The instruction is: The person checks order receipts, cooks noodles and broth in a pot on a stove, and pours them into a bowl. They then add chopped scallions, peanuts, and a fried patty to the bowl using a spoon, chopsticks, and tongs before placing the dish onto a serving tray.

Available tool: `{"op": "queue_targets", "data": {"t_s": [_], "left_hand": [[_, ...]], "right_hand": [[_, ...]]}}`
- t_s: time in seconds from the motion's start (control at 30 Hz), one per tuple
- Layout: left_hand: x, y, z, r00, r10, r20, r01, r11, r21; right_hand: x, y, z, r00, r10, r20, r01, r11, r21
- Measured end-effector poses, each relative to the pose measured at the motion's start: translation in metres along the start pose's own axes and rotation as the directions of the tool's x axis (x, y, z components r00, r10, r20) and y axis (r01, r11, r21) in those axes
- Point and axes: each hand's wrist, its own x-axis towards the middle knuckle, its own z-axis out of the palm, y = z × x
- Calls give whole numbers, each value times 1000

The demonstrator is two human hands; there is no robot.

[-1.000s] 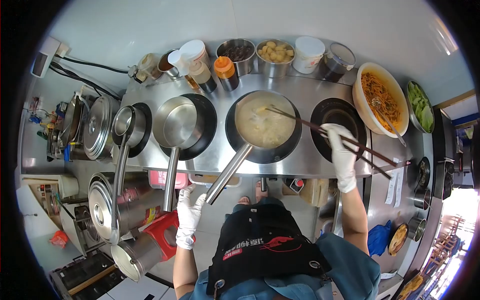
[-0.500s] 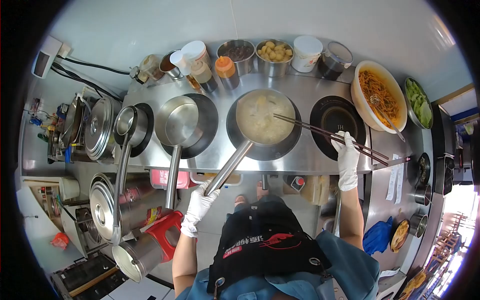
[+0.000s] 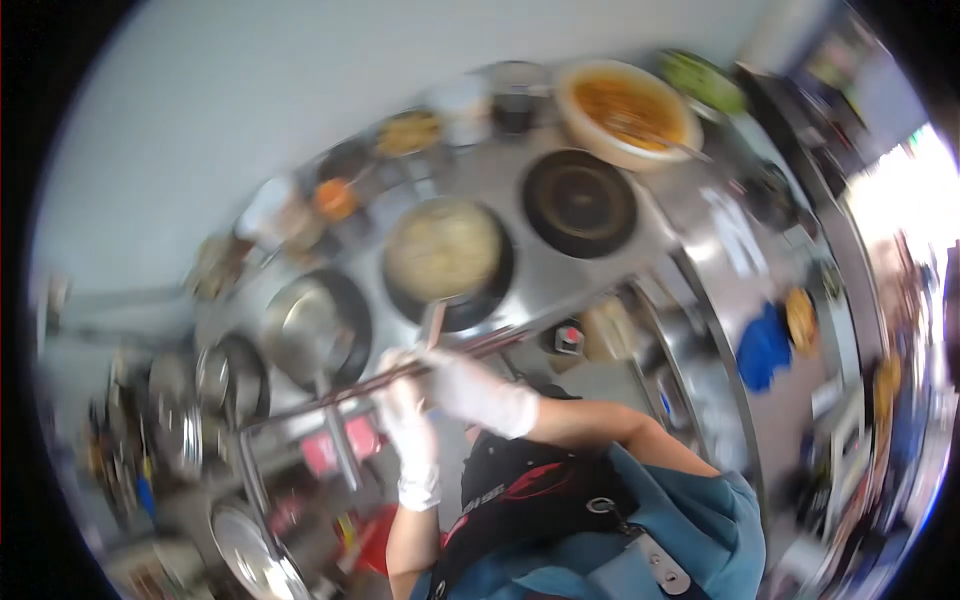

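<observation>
A pan of pale, cloudy liquid with food in it (image 3: 443, 250) sits on a black hob; its handle (image 3: 434, 325) points toward me and disappears behind my gloved hands. My left hand (image 3: 409, 430) is closed around the handle's near end, though blur softens the fingers. Against it, from the right, my right hand (image 3: 478, 392) is closed on long dark chopsticks (image 3: 345, 394), which lie nearly level across both hands, away from the liquid. The fingertips of the two hands overlap and are smeared.
Left of the pan are an empty saucepan (image 3: 305, 325) and a smaller pot (image 3: 214, 382). A bare black hob (image 3: 580, 204) lies right of it. Behind stand an orange-capped bottle (image 3: 336, 199), containers, a bowl of orange shreds (image 3: 625, 112) and a bowl of greens (image 3: 702, 82).
My view has turned and blurred. My right hand has moved from beside the right hob to my left hand, taking the chopsticks from the pan. My left hand took hold of the handle earlier.
</observation>
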Motion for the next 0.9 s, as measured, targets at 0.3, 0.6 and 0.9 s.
{"op": "queue_targets", "data": {"t_s": [0.3, 0.6, 0.9], "left_hand": [[-32, 17, 52, 996, 17, 82, 10, 951, -309], [-26, 55, 64, 941, -21, -337, -159, 853, -496], [-91, 49, -31, 852, -127, -508, -89, 921, -379]], "right_hand": [[-97, 6, -17, 962, -194, -191, 196, 981, -7], [-211, -139, -70, 836, -441, -327, -15, 577, -817], [6, -102, -28, 970, -196, 141, 183, 218, -959]]}}
